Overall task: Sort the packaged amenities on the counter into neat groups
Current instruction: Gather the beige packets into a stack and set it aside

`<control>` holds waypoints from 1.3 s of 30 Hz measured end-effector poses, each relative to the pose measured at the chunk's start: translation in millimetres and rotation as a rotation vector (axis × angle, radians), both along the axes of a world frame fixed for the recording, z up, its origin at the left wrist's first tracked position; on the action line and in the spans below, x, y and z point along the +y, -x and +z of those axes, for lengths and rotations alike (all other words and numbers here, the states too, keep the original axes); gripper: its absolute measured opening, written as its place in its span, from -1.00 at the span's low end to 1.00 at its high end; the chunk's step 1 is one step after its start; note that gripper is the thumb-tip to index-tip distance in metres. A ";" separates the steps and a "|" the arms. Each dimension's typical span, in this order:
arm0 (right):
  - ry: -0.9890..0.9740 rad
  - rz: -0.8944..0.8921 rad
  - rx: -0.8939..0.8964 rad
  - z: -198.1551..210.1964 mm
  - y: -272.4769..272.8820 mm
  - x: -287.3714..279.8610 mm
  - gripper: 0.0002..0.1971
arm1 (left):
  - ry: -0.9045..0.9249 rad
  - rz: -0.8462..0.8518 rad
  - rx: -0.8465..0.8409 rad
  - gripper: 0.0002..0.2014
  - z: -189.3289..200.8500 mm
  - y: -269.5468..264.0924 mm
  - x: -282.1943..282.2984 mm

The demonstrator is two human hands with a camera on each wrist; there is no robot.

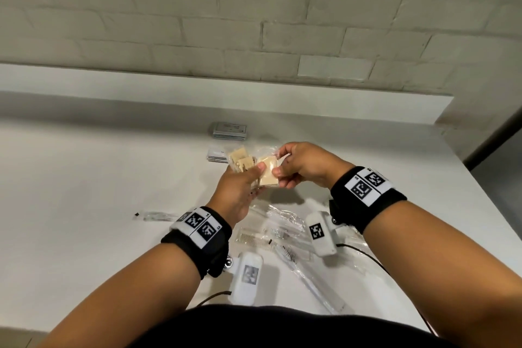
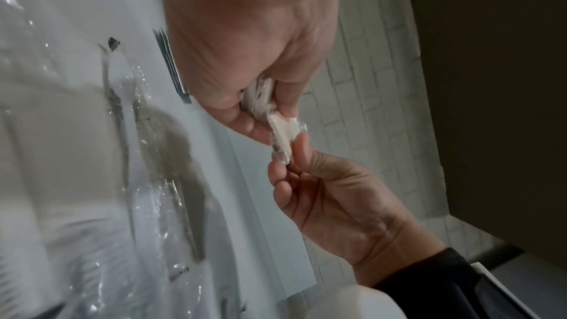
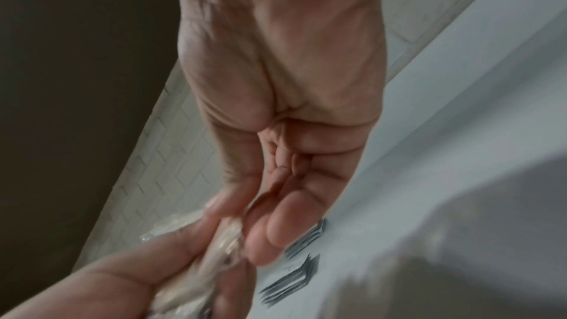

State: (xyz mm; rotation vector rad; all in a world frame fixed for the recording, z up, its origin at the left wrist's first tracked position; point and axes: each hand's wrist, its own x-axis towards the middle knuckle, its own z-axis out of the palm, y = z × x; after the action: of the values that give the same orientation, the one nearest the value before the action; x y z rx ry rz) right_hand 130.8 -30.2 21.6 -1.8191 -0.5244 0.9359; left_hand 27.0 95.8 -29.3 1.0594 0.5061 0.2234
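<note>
Both hands are raised above the white counter [image 1: 84, 178]. My left hand [image 1: 254, 176] grips a small fan of beige packets in clear wrap [image 1: 240, 162], thumb on top. My right hand [image 1: 278, 169] pinches the right edge of the nearest beige packet [image 1: 268, 178], which the left thumb also touches. In the left wrist view the left hand [image 2: 263, 115] and the right hand [image 2: 291, 161] both pinch that packet [image 2: 283, 132]. The right wrist view is blurred; there my right hand [image 3: 242, 222] meets the left hand [image 3: 122, 283] on the wrapped packets [image 3: 221, 251].
A stack of grey sachets [image 1: 228, 130] and a stack of white sachets [image 1: 217, 154] lie beyond the hands. Below the wrists lie a wrapped comb [image 1: 254, 240], wrapped toothbrushes [image 1: 308, 277] and loose clear wrappers [image 1: 282, 217]. A thin wrapped item [image 1: 155, 215] lies left. A white-brick wall stands behind.
</note>
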 end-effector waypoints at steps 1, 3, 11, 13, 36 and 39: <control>0.004 0.024 0.023 -2.5 2.1 4.5 -0.66 | 0.018 0.027 -0.007 -0.80 -0.8 -0.4 2.3; 0.002 0.051 0.006 -6.0 4.8 11.3 -0.62 | 0.036 0.059 -0.013 -0.89 -1.6 -1.5 5.0; 0.029 0.078 -0.104 -13.6 -3.9 23.1 -0.59 | 0.139 0.141 0.035 -0.67 -9.8 -9.6 11.5; 0.021 0.097 -0.083 -17.2 -6.4 23.4 -0.58 | 0.149 0.138 0.045 -0.64 -11.3 -10.1 11.8; -0.160 -0.022 -0.502 5.8 4.9 39.7 -0.87 | 0.205 0.090 -0.026 -0.75 7.6 6.4 26.1; -0.274 -0.112 -0.652 -3.5 7.6 33.2 -0.83 | 0.285 0.072 -0.019 -0.82 12.9 7.3 25.5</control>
State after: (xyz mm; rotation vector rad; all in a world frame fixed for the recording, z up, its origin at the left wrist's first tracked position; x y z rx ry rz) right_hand 123.2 3.0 18.0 -1.8536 -0.8899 0.1584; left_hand 19.7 121.3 -16.4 0.7622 0.5416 0.2175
